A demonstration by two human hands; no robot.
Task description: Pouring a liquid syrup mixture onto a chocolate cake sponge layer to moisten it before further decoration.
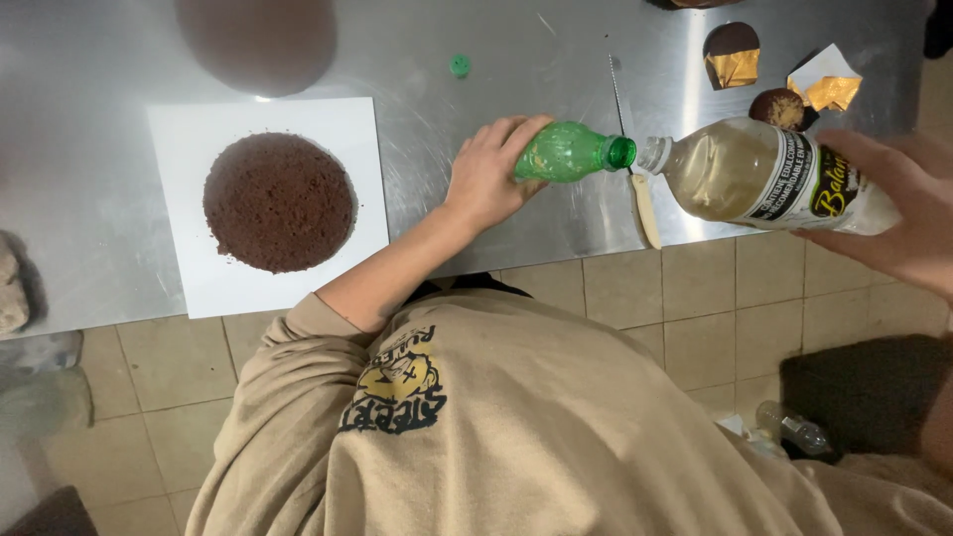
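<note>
The left hand is wrapped around a small green plastic bottle, fingers closed over its body, holding it on its side above the steel bench near the front edge. Its uncapped green neck points toward the right. The right hand has a firm closed grip on a larger clear plastic bottle of pale yellowish liquid with a dark label, tilted so that its open mouth sits just beside the green bottle's neck, almost touching it. Both bottles hang over the bench's front edge, toward its right half.

Just under the two bottle mouths a long thin knife with a pale handle lies on the bench, handle toward the front edge. A small green cap rests further back, near the middle of the bench. Toward the left, a round dark chocolate cake layer sits on a white square board close to the front edge. At the back right corner are chocolate-dipped pieces and crumpled gold foil wrappers. The person wears a tan sweatshirt and stands on a tiled floor.
</note>
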